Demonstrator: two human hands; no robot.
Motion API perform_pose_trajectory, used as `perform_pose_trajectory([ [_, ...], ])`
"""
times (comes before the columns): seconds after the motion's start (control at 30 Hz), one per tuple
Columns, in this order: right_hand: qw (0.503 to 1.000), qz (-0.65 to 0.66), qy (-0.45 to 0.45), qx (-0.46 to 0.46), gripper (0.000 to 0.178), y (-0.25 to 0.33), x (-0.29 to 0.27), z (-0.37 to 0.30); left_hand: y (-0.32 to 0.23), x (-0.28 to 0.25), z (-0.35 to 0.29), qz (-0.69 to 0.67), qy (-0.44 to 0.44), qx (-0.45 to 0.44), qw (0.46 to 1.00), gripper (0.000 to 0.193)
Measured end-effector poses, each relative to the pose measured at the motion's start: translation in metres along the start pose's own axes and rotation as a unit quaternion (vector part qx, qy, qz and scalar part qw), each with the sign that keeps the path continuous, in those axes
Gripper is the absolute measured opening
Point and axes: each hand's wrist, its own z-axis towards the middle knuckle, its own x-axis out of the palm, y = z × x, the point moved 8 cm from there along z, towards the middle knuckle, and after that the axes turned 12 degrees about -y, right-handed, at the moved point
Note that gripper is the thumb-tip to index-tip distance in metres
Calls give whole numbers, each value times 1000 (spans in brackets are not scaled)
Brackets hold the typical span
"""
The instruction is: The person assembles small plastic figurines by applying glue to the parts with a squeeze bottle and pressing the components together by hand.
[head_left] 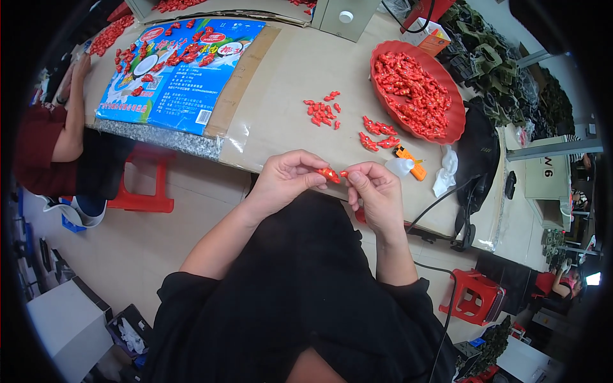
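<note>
Above the table's near edge, my left hand [284,179] pinches a small glossy red figurine [329,174] with gold marks between thumb and fingers. Close beside its right end, my right hand [377,191] is closed on a smaller red piece [343,173] at the thumb and fingertip. Whether the two pieces touch is too small to tell. On the table ahead lies a loose cluster of small red pieces [322,113]. Several larger red figurines [378,133] sit to its right, in front of a red bowl [455,102] heaped with similar red pieces.
Near my right hand lie an orange-and-black object [415,167], a white rounded item [400,166] and crumpled tissue [446,172]. A black bag [480,153] hangs over the table's right side. Another person's arm [73,115] is left of a blue printed cardboard sheet [185,96] bearing red figurines.
</note>
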Motion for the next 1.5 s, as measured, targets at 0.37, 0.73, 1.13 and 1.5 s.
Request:
perform_pose_trajectory([
  [0.37,989,-49,-29,-136,11,8,2,-6,-1,0,-1,1,1,10,1000,14],
  [0.73,981,-88,-35,-167,11,8,2,-5,-2,2,-1,2,6,12,1000,14],
  [1.13,978,-115,-34,-173,12,5,4,-4,-3,1,-2,13,4,14,1000,15],
  [1.5,998,-36,-34,-39,15,-13,5,-1,-5,2,-3,29,5,52,998,16],
])
